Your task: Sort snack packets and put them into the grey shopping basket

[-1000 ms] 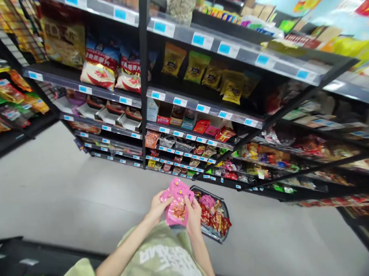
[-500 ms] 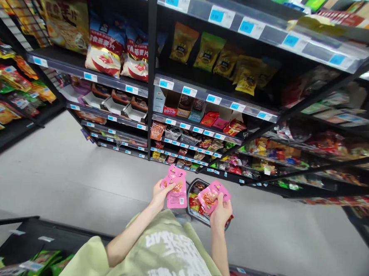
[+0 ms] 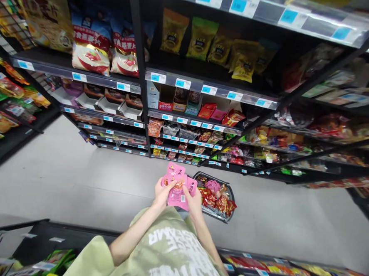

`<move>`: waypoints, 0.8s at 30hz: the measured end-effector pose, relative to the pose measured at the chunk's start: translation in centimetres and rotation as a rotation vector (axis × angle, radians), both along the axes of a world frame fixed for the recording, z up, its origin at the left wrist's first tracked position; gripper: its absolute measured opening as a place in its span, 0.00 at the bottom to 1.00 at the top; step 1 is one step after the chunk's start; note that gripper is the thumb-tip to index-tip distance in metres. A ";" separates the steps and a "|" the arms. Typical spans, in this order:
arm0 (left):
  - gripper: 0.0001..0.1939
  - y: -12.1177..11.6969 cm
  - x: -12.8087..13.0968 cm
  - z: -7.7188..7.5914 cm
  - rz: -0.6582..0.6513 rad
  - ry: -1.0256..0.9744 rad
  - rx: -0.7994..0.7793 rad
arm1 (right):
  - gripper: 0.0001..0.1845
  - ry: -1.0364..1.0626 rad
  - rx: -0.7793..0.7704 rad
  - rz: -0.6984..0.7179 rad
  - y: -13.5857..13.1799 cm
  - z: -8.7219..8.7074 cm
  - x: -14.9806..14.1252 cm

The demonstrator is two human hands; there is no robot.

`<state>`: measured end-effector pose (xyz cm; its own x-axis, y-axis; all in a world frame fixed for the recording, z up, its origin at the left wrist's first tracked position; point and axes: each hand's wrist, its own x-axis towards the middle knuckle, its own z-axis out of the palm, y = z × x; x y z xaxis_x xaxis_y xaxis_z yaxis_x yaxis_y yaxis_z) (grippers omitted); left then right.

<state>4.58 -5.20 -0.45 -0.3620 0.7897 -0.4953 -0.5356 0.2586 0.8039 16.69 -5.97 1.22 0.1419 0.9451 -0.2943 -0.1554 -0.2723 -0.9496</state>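
Note:
Several pink snack packets (image 3: 178, 187) are bunched together in front of my body, overlapping one another. My left hand (image 3: 162, 194) grips them from the left, its thumb lying across the front. On the right edge, my right hand (image 3: 195, 201) pinches the packets with its thumb on top. Just right of my hands, a dark shopping basket (image 3: 231, 191) stands on the floor, holding red snack packets (image 3: 221, 201) and a pink packet (image 3: 213, 186). How many packets each hand has is hard to make out.
Ahead stands a black shelf unit (image 3: 207, 68) with yellow snack bags (image 3: 203, 39), oatmeal bags (image 3: 92, 45) and small boxes (image 3: 166, 99). More stocked shelves (image 3: 4, 114) run along the left. Behind me is another low shelf (image 3: 258, 265). Grey floor (image 3: 100, 183) lies between them.
My right hand has moved left with its pink packets, from over the basket to my left hand. The packets now overlap in one bunch. The basket's contents show more fully.

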 end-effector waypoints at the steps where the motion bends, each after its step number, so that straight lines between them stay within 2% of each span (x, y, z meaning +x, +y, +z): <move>1: 0.29 0.1 -0.1 0.3 0.018 0.023 -0.001 | 0.26 0.012 -0.001 -0.023 0.0 -0.1 0.2; 4: 0.25 0.2 -0.8 1.6 0.126 0.207 0.024 | 0.25 0.004 0.006 -0.103 0.0 -0.6 0.9; 8: 0.18 -0.2 -1.6 3.0 0.285 0.670 0.132 | 0.23 -0.056 0.002 -0.167 -0.2 -1.0 1.0; 10: 0.13 -0.7 -1.5 2.9 0.209 0.840 0.289 | 0.23 -0.032 0.026 -0.105 -0.3 -0.8 0.5; 12: 0.07 -1.1 -1.2 2.6 0.028 0.947 0.492 | 0.23 0.077 0.056 -0.003 -0.4 -0.4 -0.2; 14: 0.05 -1.3 -0.9 2.4 -0.122 1.005 0.613 | 0.23 0.243 0.058 0.084 -0.5 0.2 -0.9; 18: 0.09 -1.1 -0.5 2.8 -0.240 1.049 0.645 | 0.26 0.460 0.014 0.122 -0.8 1.0 -1.5; 24: 0.16 -1.3 -0.2 4.3 -0.370 1.072 0.831 | 0.27 0.510 -0.009 0.060 -1.5 0.8 -0.6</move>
<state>4.34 -6.50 3.82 0.0291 0.8425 0.5379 0.4204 -0.4985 0.7581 16.11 -7.46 2.00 -0.0765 0.9443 -0.3200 -0.5824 -0.3028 -0.7544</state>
